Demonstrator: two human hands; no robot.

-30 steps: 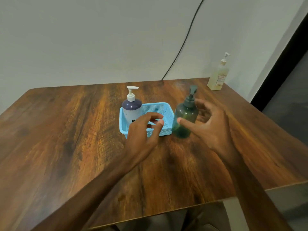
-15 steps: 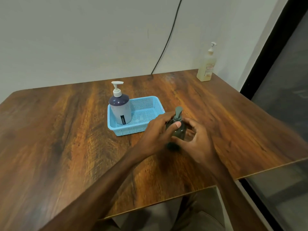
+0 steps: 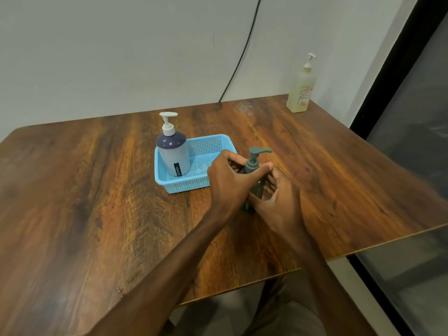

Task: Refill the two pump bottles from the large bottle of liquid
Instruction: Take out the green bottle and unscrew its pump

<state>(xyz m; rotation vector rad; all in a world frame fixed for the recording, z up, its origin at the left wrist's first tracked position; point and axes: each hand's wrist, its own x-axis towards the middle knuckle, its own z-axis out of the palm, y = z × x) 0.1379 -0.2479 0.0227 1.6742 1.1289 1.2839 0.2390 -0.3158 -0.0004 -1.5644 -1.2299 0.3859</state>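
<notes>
A dark green pump bottle [image 3: 255, 187] stands on the wooden table [image 3: 97, 202], just right of a blue basket [image 3: 169, 183]. My left hand [image 3: 230, 180] grips the bottle's neck and pump collar, thumb across the front. My right hand [image 3: 278, 204] curls round the bottle's lower body from the right. Its grey-green pump head [image 3: 257, 152] points right. A purple-and-white pump bottle [image 3: 173, 154] stands upright in the basket's left half. A large pale yellow bottle of liquid [image 3: 301, 89] with a white pump stands at the table's far right corner.
A black cable [image 3: 238, 57] runs down the white wall to the table's back edge. The table's front edge cuts diagonally at lower right, with a dark glass panel [image 3: 412, 166] beyond. A few droplets [image 3: 120, 290] lie near the front.
Both hands have closed on the green pump bottle, which moved slightly toward me out of the basket area. Its pump head has turned to point right.
</notes>
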